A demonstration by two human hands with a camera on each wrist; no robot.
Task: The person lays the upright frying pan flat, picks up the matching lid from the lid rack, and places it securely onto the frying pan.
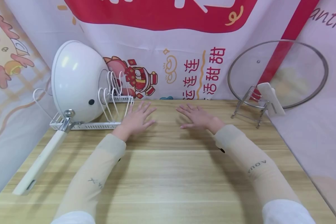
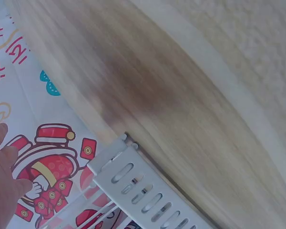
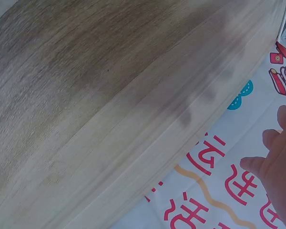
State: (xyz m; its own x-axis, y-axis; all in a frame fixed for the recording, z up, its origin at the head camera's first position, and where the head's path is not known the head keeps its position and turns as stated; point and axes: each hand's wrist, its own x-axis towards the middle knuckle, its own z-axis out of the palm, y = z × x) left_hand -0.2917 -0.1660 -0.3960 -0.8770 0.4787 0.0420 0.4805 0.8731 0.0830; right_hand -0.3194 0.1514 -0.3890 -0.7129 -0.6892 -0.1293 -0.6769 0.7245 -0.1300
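Note:
My left hand (image 1: 137, 119) is spread palm down over the back of the wooden table, fingers straight, holding nothing. Just left of it stands a white dish rack (image 1: 96, 125), whose slotted end (image 2: 150, 193) also shows in the left wrist view. A white wok (image 1: 78, 74) rests on its side in that rack, its long handle (image 1: 43, 161) slanting toward the front left. Across from it, my right hand (image 1: 198, 118) is likewise spread with nothing in it. To its right, a metal stand (image 1: 249, 107) supports a glass lid (image 1: 294, 71) with a white handle (image 1: 270, 98).
The wooden table (image 1: 168, 174) reaches back to a printed cloth (image 1: 162, 40) with red lettering and cartoon figures. More cloth hangs along the left and right sides. The wok handle juts out over the table's left part.

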